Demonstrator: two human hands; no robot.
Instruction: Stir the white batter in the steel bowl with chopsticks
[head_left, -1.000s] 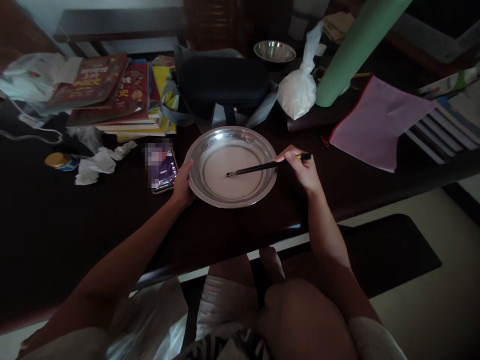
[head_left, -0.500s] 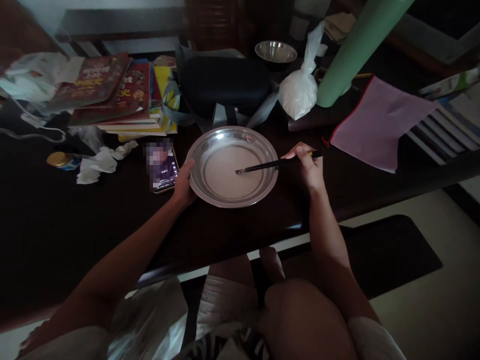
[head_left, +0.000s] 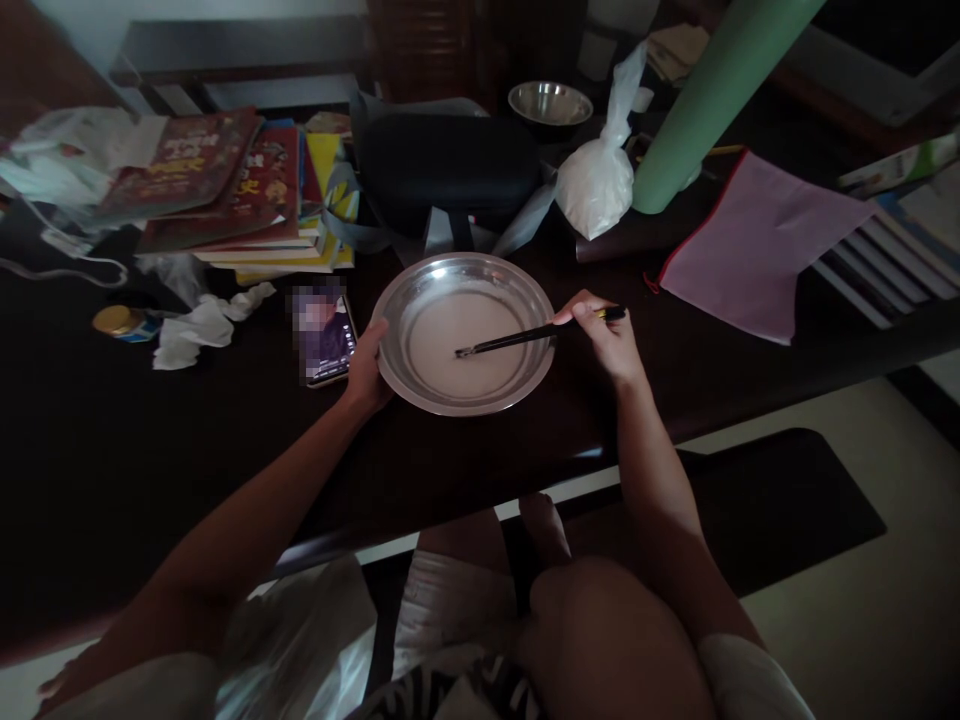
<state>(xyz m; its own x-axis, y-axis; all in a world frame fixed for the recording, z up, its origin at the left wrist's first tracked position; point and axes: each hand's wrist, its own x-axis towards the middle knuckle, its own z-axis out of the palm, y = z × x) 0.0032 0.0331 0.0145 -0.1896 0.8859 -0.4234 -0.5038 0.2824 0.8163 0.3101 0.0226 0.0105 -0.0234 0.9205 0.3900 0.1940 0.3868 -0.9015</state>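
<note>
A wide metal basin (head_left: 390,375) stands on the dark table near its front edge, with a pale, milky mixture (head_left: 465,320) in its bottom. My left hand (head_left: 369,365) grips the basin's left rim, thumb on top and the other fingers mostly hidden beneath. Above the right rim, my right hand (head_left: 604,335) is closed around a pair of black chopsticks (head_left: 517,338). Their tips reach into the mixture left of the basin's middle, with some pale stuff stuck to them.
Left of the basin lies a lit phone (head_left: 326,335), beside crumpled tissue (head_left: 199,330) and a small jar (head_left: 120,322). Behind are stacked books (head_left: 240,190), a black case (head_left: 450,165), a tied bag of white powder (head_left: 598,190), a green cylinder (head_left: 720,105) and a smaller metal bowl (head_left: 551,103).
My right hand has moved left toward the basin, and the chopstick tips have shifted left and slightly nearer me through the mixture. My left hand stays on the rim.
</note>
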